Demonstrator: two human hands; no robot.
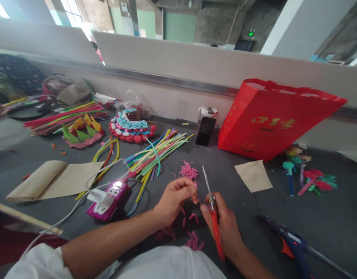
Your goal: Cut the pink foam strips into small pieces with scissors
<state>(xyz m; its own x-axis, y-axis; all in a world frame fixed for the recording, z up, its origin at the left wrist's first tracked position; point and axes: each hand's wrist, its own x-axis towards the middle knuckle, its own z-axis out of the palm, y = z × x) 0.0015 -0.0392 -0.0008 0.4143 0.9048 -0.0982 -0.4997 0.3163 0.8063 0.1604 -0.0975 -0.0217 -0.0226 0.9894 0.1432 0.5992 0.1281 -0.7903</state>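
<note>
Red-handled scissors [215,223] lie in my right hand [227,223], which is closed around them with the blades pointing away from me. Thumb and fingers of my left hand [175,197] are pinched together on a small pink piece [195,185], mostly hidden by the fingertips. The two hands are close together, fingertips nearly meeting. Just beyond them is a pile of cut pink pieces [188,170]. Loose pink strips [194,217] lie between my forearms, and another cluster of pink pieces [194,241] is near my body.
A purple power strip [110,199] with a white plug and cord sits left. Behind it lie bundled pipe cleaners [157,153] and a roll of brown paper [59,180]. A red bag [265,120], a phone [206,131], a brown sheet [254,176] and a glue gun [293,238] are right.
</note>
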